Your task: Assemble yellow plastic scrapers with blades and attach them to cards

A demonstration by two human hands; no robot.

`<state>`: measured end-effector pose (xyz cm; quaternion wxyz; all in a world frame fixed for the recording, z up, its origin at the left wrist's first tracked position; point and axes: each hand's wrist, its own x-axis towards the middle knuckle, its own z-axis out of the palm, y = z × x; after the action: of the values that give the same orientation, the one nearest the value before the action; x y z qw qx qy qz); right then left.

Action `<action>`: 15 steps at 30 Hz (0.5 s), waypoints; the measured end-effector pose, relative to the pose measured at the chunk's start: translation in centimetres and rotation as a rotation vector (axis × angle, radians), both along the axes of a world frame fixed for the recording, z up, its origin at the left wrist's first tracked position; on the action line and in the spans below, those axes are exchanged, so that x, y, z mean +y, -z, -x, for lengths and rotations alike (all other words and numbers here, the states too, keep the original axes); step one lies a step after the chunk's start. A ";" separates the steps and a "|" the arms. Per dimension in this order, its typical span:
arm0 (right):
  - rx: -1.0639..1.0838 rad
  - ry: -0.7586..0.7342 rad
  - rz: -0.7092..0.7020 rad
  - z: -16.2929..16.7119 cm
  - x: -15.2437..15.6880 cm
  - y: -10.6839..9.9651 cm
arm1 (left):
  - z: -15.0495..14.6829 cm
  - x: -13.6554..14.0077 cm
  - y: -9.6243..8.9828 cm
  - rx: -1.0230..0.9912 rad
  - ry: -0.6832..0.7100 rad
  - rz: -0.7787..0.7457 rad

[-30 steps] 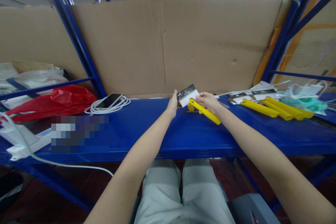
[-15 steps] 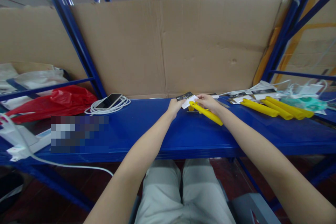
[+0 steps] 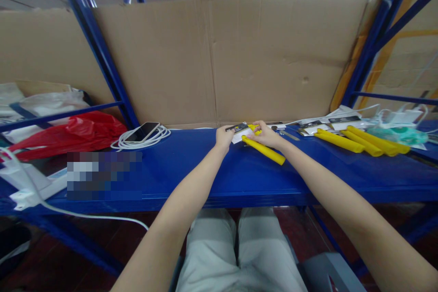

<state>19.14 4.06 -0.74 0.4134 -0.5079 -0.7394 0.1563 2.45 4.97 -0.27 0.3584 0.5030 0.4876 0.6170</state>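
Note:
Over the blue bench (image 3: pixel 191 159), my left hand (image 3: pixel 223 138) is closed on the left edge of a small black-and-white packaging card (image 3: pixel 239 130). My right hand (image 3: pixel 265 135) pinches a yellow handle-shaped piece (image 3: pixel 265 150) beside the card. Its long rounded end slants down to the right, toward my right wrist. Part of the yellow piece also shows above the card, between my hands. My right fingers partly hide where card and yellow piece meet, so I cannot tell whether they are joined.
Several similar yellow pieces (image 3: pixel 359 140) lie at the right, near packaged cards (image 3: pixel 313 127) and a green plastic bag (image 3: pixel 398 134). A phone (image 3: pixel 142 132) rests on a coiled white cable (image 3: pixel 160 134). A red bag (image 3: pixel 85 130) and a power strip (image 3: pixel 29 196) are left. Cardboard (image 3: pixel 256 59) stands behind.
The card and yellow piece have shifted slightly left and turned. More of the yellow piece shows above the card, and my right hand has moved a little left along it.

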 end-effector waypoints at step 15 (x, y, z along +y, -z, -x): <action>-0.212 -0.201 -0.037 1.6 -1.2 -0.3 | 0.5 0.4 0.0 -0.038 -0.039 -0.015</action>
<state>17.50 2.81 -0.45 0.3244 -0.4373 -0.8288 0.1290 2.00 5.42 -0.30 0.3517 0.4841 0.4859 0.6371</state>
